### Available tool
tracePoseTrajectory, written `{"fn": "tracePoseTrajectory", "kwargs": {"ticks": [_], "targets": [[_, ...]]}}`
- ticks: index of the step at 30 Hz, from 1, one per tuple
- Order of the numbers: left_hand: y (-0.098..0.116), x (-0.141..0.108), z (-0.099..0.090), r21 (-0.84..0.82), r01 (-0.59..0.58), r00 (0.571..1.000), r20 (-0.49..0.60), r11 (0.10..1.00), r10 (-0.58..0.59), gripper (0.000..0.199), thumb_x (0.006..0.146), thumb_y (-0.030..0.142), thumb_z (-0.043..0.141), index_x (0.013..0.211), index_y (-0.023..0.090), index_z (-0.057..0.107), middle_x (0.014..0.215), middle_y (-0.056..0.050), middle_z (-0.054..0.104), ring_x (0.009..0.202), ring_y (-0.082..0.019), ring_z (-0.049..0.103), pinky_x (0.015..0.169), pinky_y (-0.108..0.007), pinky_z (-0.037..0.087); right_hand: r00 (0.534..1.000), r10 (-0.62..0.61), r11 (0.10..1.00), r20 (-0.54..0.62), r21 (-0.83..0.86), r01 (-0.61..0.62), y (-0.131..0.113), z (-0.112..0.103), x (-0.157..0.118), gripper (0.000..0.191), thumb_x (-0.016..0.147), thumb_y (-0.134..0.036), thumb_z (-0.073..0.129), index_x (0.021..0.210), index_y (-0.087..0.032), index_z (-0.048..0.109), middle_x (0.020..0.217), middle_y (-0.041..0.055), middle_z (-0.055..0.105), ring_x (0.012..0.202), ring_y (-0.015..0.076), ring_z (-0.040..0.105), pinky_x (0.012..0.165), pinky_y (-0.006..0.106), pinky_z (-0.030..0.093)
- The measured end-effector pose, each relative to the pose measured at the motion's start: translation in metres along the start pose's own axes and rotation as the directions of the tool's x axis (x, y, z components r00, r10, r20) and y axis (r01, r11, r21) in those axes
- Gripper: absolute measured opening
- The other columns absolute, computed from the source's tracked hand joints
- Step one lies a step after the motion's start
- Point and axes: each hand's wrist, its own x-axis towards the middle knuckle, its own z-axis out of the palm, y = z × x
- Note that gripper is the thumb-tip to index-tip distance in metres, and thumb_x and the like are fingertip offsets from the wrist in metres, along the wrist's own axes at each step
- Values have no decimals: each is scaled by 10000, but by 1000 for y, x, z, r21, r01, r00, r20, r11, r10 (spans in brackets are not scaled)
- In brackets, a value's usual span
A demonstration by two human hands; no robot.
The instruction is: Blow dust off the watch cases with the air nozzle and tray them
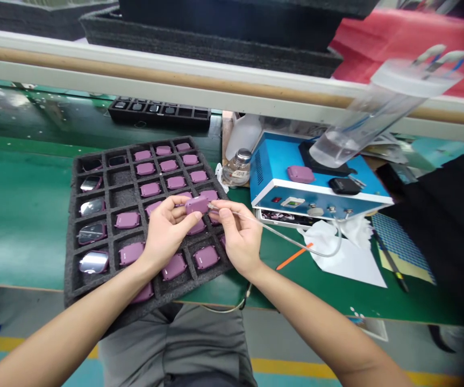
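Note:
Over the foam tray (70,252), my left hand (167,226) grips a small purple watch case (197,205) between thumb and fingers. My right hand (240,234) pinches the metal-tipped end of a thin clear tube (282,235). That tip is close against the case's right side; whether it touches or enters the case I cannot tell. The tube loops back to the front of a blue box (264,172). Several purple watch cases lie in the tray's compartments, such as one case (206,257) near the front. Dark, glossy-faced pieces (93,262) fill the left column.
On the blue box lie another purple case (300,174), a black piece (344,186) and a tilted clear cylinder (348,134). A glass bottle (237,167) stands left of it. White paper (352,263), an orange stick (294,257) and a pen (391,260) lie rightward. A shelf rail (199,80) crosses behind.

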Motion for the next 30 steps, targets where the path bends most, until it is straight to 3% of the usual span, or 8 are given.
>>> {"fn": "tracePoseTrajectory", "kwargs": {"ticks": [30], "targets": [[-4, 1, -3, -1, -9, 1000, 19, 1000, 9, 394, 713, 285, 891, 989, 167, 635, 883, -48, 795, 797, -179, 753, 769, -284, 591, 1000, 12, 1000, 1, 2, -12, 0, 1, 1, 242, 958, -435, 670, 991, -209, 749, 1041, 64, 765, 933, 171, 744, 854, 330, 681]]}}
